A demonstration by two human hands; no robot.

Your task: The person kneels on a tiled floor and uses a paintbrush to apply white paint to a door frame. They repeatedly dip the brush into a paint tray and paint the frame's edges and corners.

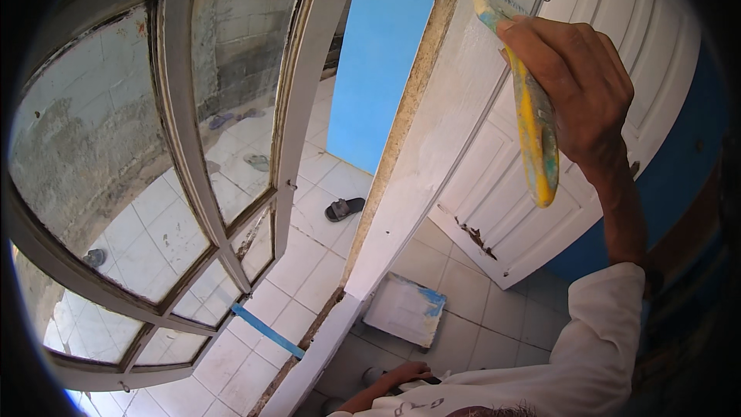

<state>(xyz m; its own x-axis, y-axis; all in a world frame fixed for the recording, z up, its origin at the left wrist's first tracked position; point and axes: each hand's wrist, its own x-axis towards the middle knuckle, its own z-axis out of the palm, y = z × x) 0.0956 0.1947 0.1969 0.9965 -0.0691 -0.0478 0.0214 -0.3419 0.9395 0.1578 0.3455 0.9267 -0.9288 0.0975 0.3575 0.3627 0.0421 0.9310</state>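
Observation:
My right hand [575,81] grips a paintbrush [536,131] with a worn yellow handle stained blue-green. Its pale bristles touch the white-painted door frame [432,147] near the top. Low in the view, my left hand [409,373] is close to my body, its fingers curled by something dark that is too small to make out. A square, shallow white tray [397,324] smeared with white and blue paint rests on the tiled floor beyond that hand.
A white panelled door [494,224], damaged at its lower edge, stands right of the frame. At left is a window-paned door [177,147]. A dark sandal [343,209] lies on the tiles; a blue strip [268,330] spans from that door to the frame.

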